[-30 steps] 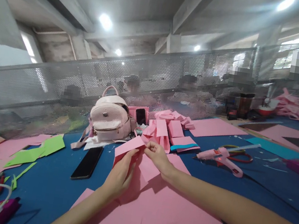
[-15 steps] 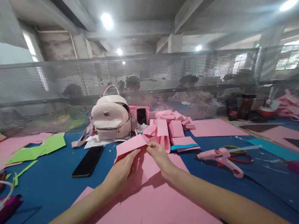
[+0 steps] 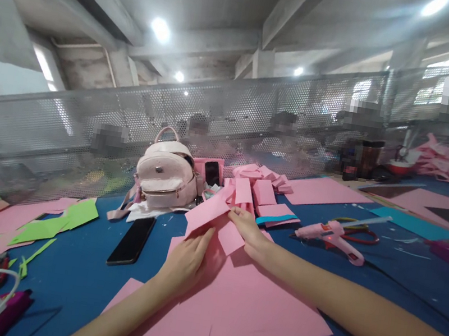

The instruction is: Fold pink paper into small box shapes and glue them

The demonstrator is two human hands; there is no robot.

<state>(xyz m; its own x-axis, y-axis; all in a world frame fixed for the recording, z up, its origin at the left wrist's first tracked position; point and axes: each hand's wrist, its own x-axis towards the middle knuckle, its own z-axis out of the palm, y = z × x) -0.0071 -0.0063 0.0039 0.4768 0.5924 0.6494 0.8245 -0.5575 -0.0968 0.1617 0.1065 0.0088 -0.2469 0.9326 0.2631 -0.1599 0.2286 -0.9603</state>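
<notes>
While holding a folded pink piece [image 3: 206, 213] with both hands, just above large flat pink sheets [image 3: 270, 311] on the blue table [image 3: 76, 269], seems only part-way through the folding. Done, to judge from the shape: creased into at least two panels, with one tilting up to the left and the other sloping down toward the near side. Not yet done, seemingly: pressed flat or closed up — and cannot tell about any glue between the panels. Looks further along with the pile of pink pieces [image 3: 244, 191] behind, folded or looped, near the pale backpack [image 3: 167, 176]. Touches neither the pink glue gun [image 3: 331, 236], lying to the right, nor the black phone [image 3: 131, 241], lying to the left. Reaches in with both forearms from the lower corners, bringing both hands near each other at the centre. Tucks the fingers of the left hand [image 3: 187, 258] under the near edge of the left panel; cannot tell whether gripping or only propping, with tips partly hidden. Pinches the edge with the right hand [image 3: 246, 229] — thumb and forefinger together on the paper, remaining fingers curled.
</notes>
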